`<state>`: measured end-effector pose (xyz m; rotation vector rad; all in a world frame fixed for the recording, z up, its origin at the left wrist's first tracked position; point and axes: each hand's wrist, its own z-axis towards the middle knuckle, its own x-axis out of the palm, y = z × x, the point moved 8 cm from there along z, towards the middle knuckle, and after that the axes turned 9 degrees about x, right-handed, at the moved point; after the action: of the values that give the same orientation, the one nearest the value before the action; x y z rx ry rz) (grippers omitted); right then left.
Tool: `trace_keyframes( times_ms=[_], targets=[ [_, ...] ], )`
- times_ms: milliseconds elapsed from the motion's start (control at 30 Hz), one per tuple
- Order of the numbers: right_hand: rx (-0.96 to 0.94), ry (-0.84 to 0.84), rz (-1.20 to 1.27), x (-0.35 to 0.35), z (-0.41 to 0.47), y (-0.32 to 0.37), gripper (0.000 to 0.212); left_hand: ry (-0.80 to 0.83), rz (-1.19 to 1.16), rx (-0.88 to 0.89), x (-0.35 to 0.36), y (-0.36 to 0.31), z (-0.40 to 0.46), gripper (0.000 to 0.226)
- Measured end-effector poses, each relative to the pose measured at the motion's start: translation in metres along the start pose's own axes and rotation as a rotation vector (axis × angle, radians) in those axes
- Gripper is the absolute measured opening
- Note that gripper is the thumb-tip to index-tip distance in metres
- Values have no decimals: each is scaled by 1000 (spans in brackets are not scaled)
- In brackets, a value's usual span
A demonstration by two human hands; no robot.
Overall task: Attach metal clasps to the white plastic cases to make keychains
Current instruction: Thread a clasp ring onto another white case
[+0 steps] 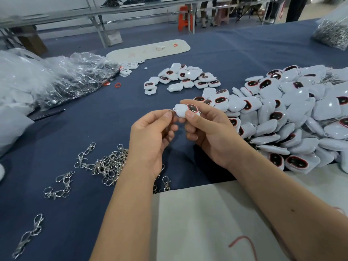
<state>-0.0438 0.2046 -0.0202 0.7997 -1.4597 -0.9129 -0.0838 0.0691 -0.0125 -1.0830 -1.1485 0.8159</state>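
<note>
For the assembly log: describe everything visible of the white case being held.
The white case is a glossy plastic shell with rounded corners and a dark oval window rimmed in red. It lies tilted above the blue table, pinched by the right hand. The left hand holds a metal clasp at the small loop on its left end.

Two hands are working at the middle: the left hand and the right hand, sharing one white case. Around twenty cases are lying in the small pile at 12 o'clock. The big heap at 3 o'clock is running too many to count. Loose metal clasps are lying at 8 o'clock, well over a dozen. Two clear bags are sitting at 10 o'clock.
</note>
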Motion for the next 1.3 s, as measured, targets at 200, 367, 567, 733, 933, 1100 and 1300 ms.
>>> trace_keyframes(
  times_ms=[200, 367, 567, 733, 933, 1100, 1300],
  targets=[
    [60, 29, 2, 3, 0, -3, 32, -48, 320, 321, -4, -20, 1, 16],
    [91, 23, 54, 3, 0, -5, 30, -5, 391, 324, -7, -20, 4, 13],
    [45, -82, -10, -3, -1, -2, 16, 47, 672, 334, -4, -22, 4, 20],
    [-165, -177, -486, 7, -11, 10, 18, 84, 1121, 415, 1, -30, -1, 22],
    [-275, -179, -699, 16, -15, 14, 23, 81, 1163, 409, 5, -30, -1, 14],
    [-57, -252, -166, -11, -3, 4, 24, 12, 487, 203, -6, -14, 2, 11],
    [37, -152, 38, -10, 0, 0, 26, 62, -32, -106, 7, 13, -2, 14]
  ],
)
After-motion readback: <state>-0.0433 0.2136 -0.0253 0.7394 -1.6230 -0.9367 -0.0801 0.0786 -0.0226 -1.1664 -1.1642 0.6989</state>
